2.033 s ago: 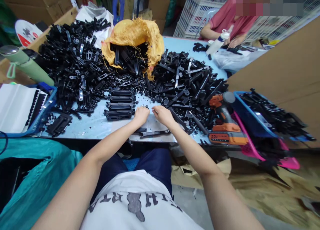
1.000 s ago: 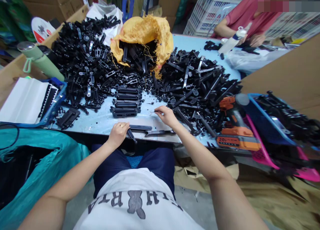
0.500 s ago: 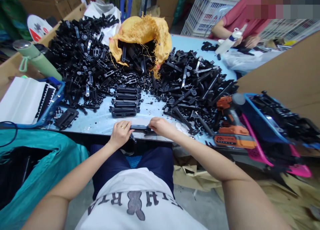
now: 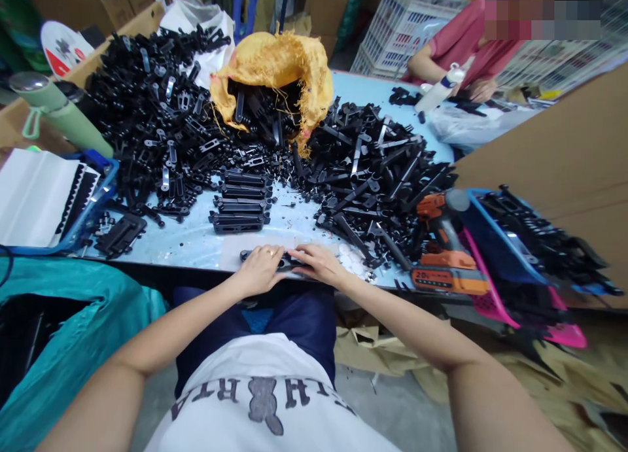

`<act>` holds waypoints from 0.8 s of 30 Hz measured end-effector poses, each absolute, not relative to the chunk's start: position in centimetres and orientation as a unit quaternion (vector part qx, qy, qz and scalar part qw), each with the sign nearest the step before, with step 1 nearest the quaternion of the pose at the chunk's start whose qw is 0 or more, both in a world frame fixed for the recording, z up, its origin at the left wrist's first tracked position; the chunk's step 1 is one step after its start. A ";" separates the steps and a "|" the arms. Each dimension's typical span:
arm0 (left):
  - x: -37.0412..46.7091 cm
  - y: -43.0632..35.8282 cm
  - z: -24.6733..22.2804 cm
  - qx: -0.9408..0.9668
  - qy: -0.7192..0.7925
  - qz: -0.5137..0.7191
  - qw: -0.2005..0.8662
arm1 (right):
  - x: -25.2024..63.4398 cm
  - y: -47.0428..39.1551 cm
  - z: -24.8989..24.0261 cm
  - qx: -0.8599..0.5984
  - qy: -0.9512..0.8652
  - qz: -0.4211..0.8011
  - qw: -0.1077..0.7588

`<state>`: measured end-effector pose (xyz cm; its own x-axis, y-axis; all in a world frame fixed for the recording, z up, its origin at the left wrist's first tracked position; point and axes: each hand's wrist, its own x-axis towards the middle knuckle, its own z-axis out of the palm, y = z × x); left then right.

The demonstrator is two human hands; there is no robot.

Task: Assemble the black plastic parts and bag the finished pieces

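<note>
At the table's front edge, a long black slotted part [image 4: 286, 262] lies mostly covered by my fingers. My left hand [image 4: 262, 269] is closed over its left stretch, and one end sticks out beyond the knuckles. From the right, my right hand [image 4: 316, 263] grips the same part, its fingertips almost meeting those of the left. A row of several similar black bar-shaped assemblies [image 4: 240, 207] lies just beyond my hands. Small pale round pieces [image 4: 350, 259] are scattered to the right of my right hand.
A heap of black links [image 4: 137, 112] covers the back left. Longer black parts [image 4: 373, 171] pile up at right, beside an orange cordless drill [image 4: 449, 269]. A yellow sack [image 4: 275, 56] lies between. A green bottle [image 4: 73, 121] stands left. A co-worker [image 4: 441, 59] sits across the table.
The black part has come down onto the table edge. My left hand has moved right and turned palm-down over it, closer to my right hand. The whole view has shifted slightly.
</note>
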<state>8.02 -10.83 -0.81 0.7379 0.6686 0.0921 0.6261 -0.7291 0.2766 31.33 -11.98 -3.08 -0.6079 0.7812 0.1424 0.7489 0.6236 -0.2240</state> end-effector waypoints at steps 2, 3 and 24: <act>7.2 -10.7 -1.0 0.931 0.344 0.085 0.086 | 31.4 -11.7 -2.5 -0.464 -0.882 0.024 0.075; 6.9 -10.5 -1.1 0.929 0.351 0.086 0.076 | 31.3 -11.7 -2.2 -0.486 -0.872 0.007 0.062; 6.7 -16.4 2.0 0.773 0.362 0.512 0.097 | 14.7 -9.6 0.7 -0.418 -0.569 0.410 0.577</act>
<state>6.74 -16.43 1.97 0.2131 0.6588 0.7215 0.4605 -0.7190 0.5205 14.67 -9.65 0.72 0.0154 0.9494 0.3136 0.0036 0.3136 -0.9496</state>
